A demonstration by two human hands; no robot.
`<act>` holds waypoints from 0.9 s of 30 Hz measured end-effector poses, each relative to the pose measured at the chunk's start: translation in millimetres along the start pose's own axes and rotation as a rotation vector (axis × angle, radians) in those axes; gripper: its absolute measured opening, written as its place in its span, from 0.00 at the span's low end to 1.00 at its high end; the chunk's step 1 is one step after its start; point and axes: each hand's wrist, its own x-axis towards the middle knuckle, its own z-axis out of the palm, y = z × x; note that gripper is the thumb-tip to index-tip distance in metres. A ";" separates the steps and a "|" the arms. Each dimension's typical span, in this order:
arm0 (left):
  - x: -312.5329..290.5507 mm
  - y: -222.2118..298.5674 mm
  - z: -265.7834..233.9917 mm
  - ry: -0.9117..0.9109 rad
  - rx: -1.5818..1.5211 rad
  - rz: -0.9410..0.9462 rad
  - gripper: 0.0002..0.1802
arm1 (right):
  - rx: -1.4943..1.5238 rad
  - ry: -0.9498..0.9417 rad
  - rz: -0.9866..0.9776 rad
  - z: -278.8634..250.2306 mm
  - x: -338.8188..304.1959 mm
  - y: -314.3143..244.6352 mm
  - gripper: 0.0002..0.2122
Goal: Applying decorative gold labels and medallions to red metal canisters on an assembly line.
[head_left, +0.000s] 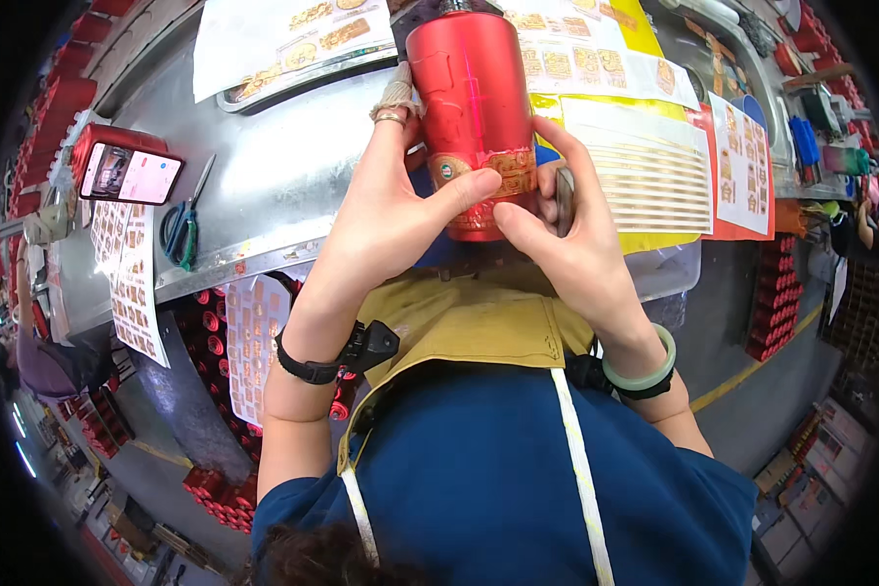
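Observation:
A glossy red bottle with raised relief is held between both hands above the near edge of the metal table. A gold decorated band runs around its lower part. My left hand grips the bottle's left side, its thumb lying across the band; a beige wrap covers one finger. My right hand is closed at the lower right side, thumb pressed near the base and fingers around the far side. A small greyish, rounded object sits within the right fingers; I cannot make out its kind.
White sheets of gold stickers lie at the back. A sheet with gold strips rests on yellow sheeting to the right. At the left are a phone, scissors and an overhanging sticker sheet. Red bottles are stacked beyond.

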 end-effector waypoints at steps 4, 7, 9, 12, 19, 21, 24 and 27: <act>0.9 -7.3 -0.2 0.015 0.049 0.028 0.55 | -0.028 -0.005 0.035 2.0 -1.6 -8.0 0.37; 1.0 -9.6 -0.3 0.015 0.054 0.086 0.55 | -0.011 -0.002 0.040 3.9 -1.1 -8.6 0.36; 1.3 -10.2 0.2 0.012 0.059 0.108 0.55 | 0.002 0.000 0.036 3.6 -0.9 -7.1 0.36; -0.2 -8.5 -0.2 0.019 0.039 0.086 0.55 | -0.054 -0.014 0.032 2.9 -1.3 -5.9 0.36; 0.1 -8.2 -0.1 0.009 0.040 0.085 0.55 | -0.007 -0.029 0.046 1.4 -0.8 -6.6 0.37; -0.6 -8.2 0.0 0.016 0.027 0.090 0.55 | -0.005 -0.034 0.037 1.0 -0.6 -5.7 0.37; -0.4 -8.1 -0.2 -0.001 0.034 0.079 0.54 | 0.018 -0.032 0.050 0.7 -1.0 -6.8 0.37; -0.5 -7.8 0.1 0.004 0.050 0.089 0.55 | 0.043 -0.033 0.056 0.7 -0.7 -6.4 0.37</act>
